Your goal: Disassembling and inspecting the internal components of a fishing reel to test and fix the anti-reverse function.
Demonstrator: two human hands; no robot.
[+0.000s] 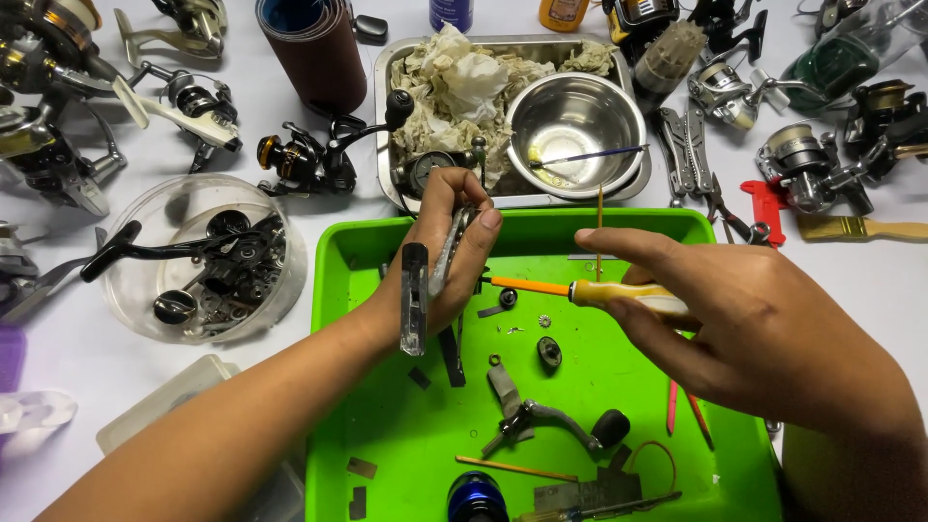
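While held, screwdriver (580,290) meets reel part (447,253)

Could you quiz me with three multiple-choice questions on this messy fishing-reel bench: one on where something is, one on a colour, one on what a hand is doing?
1. Where does the steel bowl sit?
A. In the metal pan with the crumpled rags
B. In the green tray
C. On the floor

2. What colour is the tray under the hands?
A. White
B. Bright green
C. Red

3. What is the right hand doing?
A. Resting empty
B. Holding a paintbrush
C. Holding a screwdriver pointed at the reel part in the left hand

Answers: 1 A, the bowl lies inside the pan beside the rags. 2 B, the tray's floor and rim are bright green. 3 C, fingers wrap the yellow handle and the orange shaft reaches toward the held part.
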